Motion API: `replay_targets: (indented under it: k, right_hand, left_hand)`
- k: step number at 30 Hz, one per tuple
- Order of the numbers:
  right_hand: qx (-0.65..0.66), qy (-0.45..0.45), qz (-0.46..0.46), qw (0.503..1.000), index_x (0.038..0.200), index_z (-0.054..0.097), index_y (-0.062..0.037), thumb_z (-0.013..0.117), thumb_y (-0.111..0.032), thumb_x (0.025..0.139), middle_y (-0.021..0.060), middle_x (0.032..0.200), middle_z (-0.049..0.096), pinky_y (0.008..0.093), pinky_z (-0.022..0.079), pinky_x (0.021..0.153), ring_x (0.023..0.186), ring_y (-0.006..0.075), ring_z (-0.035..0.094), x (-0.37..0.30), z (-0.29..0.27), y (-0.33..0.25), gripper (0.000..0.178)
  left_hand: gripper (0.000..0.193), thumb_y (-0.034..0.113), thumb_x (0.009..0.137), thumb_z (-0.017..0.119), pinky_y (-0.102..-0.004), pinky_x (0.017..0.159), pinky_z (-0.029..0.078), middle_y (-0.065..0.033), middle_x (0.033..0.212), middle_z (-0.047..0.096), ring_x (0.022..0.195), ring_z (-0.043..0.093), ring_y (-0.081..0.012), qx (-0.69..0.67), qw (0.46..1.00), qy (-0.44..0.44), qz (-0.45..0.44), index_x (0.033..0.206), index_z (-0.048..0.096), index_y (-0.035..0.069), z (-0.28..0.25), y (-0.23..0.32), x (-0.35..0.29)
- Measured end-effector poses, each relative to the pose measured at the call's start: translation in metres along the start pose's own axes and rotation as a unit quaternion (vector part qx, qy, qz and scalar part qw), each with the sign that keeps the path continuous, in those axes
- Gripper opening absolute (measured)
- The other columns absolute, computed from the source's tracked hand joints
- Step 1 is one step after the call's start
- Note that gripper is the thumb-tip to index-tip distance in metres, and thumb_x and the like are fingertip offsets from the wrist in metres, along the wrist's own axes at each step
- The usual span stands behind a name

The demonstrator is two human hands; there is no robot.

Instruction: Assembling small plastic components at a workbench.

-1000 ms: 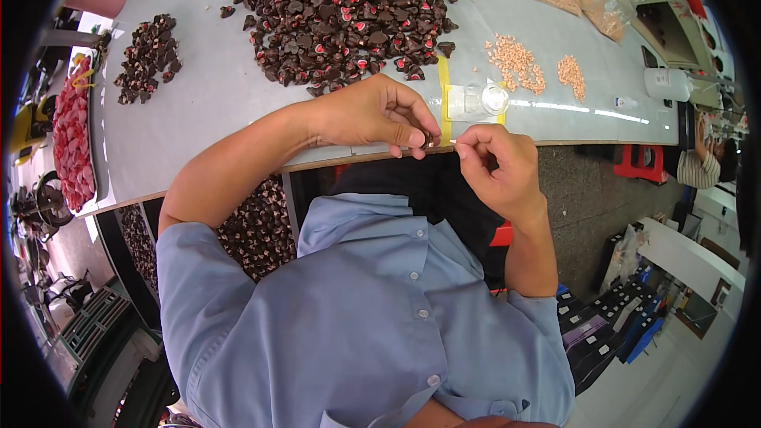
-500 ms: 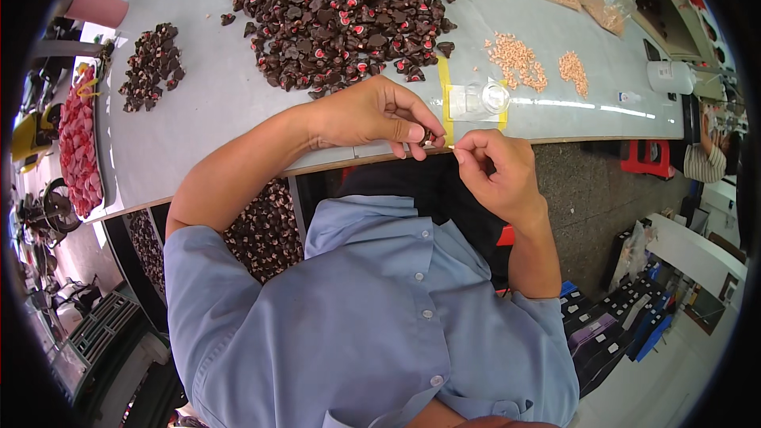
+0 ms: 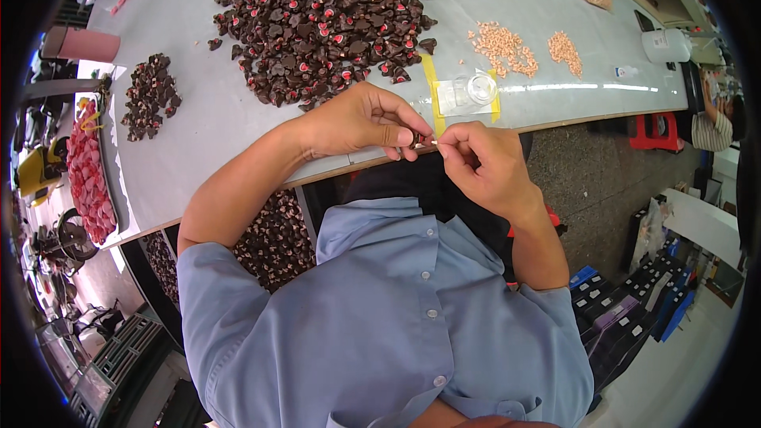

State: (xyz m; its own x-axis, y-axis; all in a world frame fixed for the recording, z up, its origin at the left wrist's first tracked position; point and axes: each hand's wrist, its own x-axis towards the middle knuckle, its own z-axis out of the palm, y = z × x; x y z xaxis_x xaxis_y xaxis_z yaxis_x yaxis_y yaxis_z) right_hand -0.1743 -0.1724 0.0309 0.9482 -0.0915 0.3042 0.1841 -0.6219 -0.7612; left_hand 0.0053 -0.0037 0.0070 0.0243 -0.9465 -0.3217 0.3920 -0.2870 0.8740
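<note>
The person wears a light blue buttoned shirt (image 3: 380,325) with a collar and short sleeves (4 small buttons show down the front), over dark trousers (image 3: 412,182).

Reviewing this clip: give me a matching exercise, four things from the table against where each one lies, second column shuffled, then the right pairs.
Things:
1. large heap of dark pieces
2. small heap of dark pieces
3. clear round dish
4. white cup

Places:
A. far right end of the table
B. between two yellow tape strips, just beyond the hands
C. left part of the table, apart from the rest
D. middle of the table, beyond the left hand

Pairs: 1-D, 2-C, 3-B, 4-A
</note>
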Motion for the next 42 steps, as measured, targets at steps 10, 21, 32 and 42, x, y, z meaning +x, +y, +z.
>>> replay_targets:
  k: [10, 21, 32, 42]
  right_hand:
    - [-0.09, 0.043, 0.016, 0.995, 0.09, 0.063, -0.0008, 0.069, 0.004, 0.084, 0.0036, 0.057, 0.055, 0.0258, 0.039, 0.046, 0.048, 0.0091, 0.052, 0.012, -0.032, -0.002, 0.01]
    - [-0.359, -0.096, -0.025, 0.928, 0.087, 0.059, -0.0067, 0.068, -0.004, 0.085, 0.0101, 0.061, 0.062, 0.0408, 0.047, 0.05, 0.055, 0.0305, 0.064, 0.047, -0.071, -0.003, 0.009]
    - [-0.372, -0.112, -0.025, 0.921, 0.087, 0.058, -0.0068, 0.067, -0.005, 0.087, 0.0097, 0.061, 0.062, 0.0413, 0.047, 0.051, 0.055, 0.0302, 0.064, 0.048, -0.068, -0.002, 0.01]
    - [-0.182, -0.034, 0.019, 0.982, 0.091, 0.063, -0.0029, 0.068, 0.003, 0.086, 0.0022, 0.054, 0.053, 0.0264, 0.036, 0.046, 0.047, 0.0092, 0.051, 0.04, -0.065, -0.013, 0.009]
  left_hand:
    - [0.022, 0.006, 0.093, 0.068, -0.0282, 0.075, 0.058, -0.0144, 0.105, 0.073, 0.087, 0.072, -0.0174, -0.026, 1.0, 0.011, -0.005, 0.113, 0.069, -0.004, 0.002, -0.002, 0.0]
    - [0.024, 0.009, 0.094, 0.069, -0.0254, 0.074, 0.057, -0.0134, 0.106, 0.073, 0.087, 0.073, -0.0159, -0.005, 1.0, -0.001, 0.004, 0.113, 0.069, -0.005, 0.001, -0.005, -0.001]
    - [0.028, 0.016, 0.095, 0.069, -0.0268, 0.079, 0.058, -0.0109, 0.105, 0.073, 0.089, 0.071, -0.0153, -0.014, 1.0, -0.018, 0.016, 0.114, 0.069, -0.005, 0.0, -0.005, -0.001]
    - [0.025, 0.009, 0.096, 0.066, -0.027, 0.077, 0.059, -0.0135, 0.109, 0.073, 0.089, 0.072, -0.0172, -0.023, 1.0, -0.007, 0.011, 0.116, 0.068, -0.006, -0.001, -0.004, -0.001]
